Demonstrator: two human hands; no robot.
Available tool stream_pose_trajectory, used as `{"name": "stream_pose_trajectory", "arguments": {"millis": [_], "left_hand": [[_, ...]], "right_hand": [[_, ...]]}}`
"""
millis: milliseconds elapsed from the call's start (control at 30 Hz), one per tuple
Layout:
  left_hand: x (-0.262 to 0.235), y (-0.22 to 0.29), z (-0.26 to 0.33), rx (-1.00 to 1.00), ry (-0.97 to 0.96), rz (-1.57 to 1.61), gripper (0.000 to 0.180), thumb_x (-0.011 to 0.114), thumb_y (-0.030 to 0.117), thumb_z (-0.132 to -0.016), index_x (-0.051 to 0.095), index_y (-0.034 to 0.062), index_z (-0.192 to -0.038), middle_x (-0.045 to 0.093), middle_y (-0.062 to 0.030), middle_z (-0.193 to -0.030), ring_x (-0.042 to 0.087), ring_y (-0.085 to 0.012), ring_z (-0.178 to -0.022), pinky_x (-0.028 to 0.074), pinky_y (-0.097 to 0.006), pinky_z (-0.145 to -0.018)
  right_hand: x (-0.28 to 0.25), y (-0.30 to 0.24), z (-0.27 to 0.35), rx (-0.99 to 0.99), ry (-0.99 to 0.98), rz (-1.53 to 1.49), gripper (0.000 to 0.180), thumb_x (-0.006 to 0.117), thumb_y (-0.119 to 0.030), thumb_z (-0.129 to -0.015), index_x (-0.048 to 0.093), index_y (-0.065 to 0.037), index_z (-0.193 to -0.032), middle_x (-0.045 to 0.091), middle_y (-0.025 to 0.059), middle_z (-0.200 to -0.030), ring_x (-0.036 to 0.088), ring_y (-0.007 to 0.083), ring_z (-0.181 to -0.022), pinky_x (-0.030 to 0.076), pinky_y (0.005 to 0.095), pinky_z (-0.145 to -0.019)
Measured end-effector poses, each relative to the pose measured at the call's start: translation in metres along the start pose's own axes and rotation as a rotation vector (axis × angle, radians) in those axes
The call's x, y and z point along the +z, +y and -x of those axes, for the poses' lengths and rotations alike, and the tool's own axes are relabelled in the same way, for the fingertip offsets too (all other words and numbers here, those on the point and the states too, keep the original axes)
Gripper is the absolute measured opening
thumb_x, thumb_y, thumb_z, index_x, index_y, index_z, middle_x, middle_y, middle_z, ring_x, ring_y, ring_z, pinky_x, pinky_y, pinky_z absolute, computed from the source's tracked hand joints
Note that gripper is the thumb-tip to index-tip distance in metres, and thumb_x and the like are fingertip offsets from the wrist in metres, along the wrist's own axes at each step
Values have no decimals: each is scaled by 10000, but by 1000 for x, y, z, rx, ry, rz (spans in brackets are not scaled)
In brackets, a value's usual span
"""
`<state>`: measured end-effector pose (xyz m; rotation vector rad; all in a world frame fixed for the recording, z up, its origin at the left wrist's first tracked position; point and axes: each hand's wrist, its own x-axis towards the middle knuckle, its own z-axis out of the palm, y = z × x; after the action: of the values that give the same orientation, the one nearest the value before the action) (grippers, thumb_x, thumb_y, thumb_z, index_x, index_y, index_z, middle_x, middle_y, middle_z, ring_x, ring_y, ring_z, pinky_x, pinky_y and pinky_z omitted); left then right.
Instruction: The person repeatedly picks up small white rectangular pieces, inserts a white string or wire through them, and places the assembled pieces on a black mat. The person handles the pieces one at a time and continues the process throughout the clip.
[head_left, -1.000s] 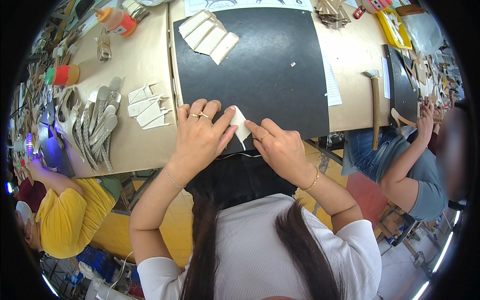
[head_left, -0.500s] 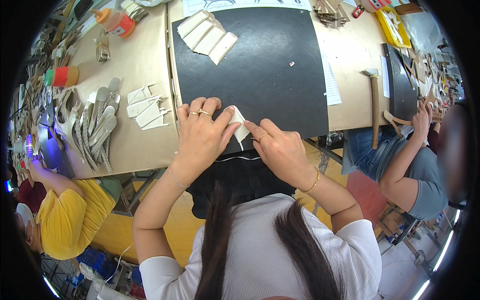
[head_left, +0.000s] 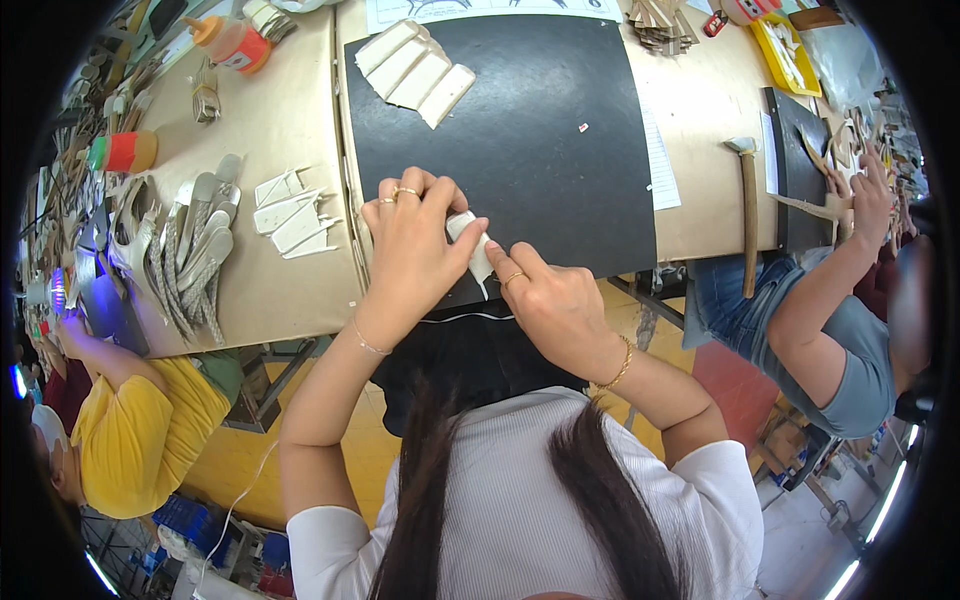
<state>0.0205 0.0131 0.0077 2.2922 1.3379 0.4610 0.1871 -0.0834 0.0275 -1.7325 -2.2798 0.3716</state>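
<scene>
A small white piece (head_left: 480,268), leather-like with a thin tail at its near end, lies at the near edge of the black mat (head_left: 540,130). My left hand (head_left: 415,240) is closed on its far part, the thumb pressing across it and the fingers bent over the mat. From the right, my right hand (head_left: 555,305) grips the piece's near right edge, index finger and thumb together, other fingers curled under. The underside of the piece is hidden. Farther up the mat rests a row of overlapping cream pieces (head_left: 415,72).
White pieces with thin tails (head_left: 295,220) and braided straps (head_left: 200,245) lie on the left table. Bottles (head_left: 235,45) stand beyond. A hammer (head_left: 749,210) lies to the right. A co-worker's hand (head_left: 872,195) handles straps there; another person in yellow (head_left: 150,435) sits left.
My left hand has shifted slightly, its fingers moving up and its thumb now lying across the piece. My right hand has drawn a little left. The right co-worker's arm has risen.
</scene>
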Motion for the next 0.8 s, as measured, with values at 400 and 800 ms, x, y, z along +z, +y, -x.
{"name": "stream_pose_trajectory", "arguments": {"millis": [400, 800], "left_hand": [[-8, -17, 28, 291, 27, -54, 330, 806, 186, -840, 770, 193, -1168, 605, -82, -1207, 536, -298, -1138, 394, -441, -985], [-6, -13, 31, 235, 37, -66, 368, 830, 260, -823, 758, 190, -1177, 582, -76, -1222, 499, -296, -1171, 360, -444, -1008]], "right_hand": [[2, 6, 2, -12, 34, -60, 350, 683, -85, -871, 696, -15, -1214, 558, 49, -853, 642, 178, -582, 517, 309, -516], [-4, 14, 18, -38, -38, -90, 347, 713, -99, -867, 700, -23, -1205, 558, 50, -850, 641, 195, -580, 512, 322, -511]]}}
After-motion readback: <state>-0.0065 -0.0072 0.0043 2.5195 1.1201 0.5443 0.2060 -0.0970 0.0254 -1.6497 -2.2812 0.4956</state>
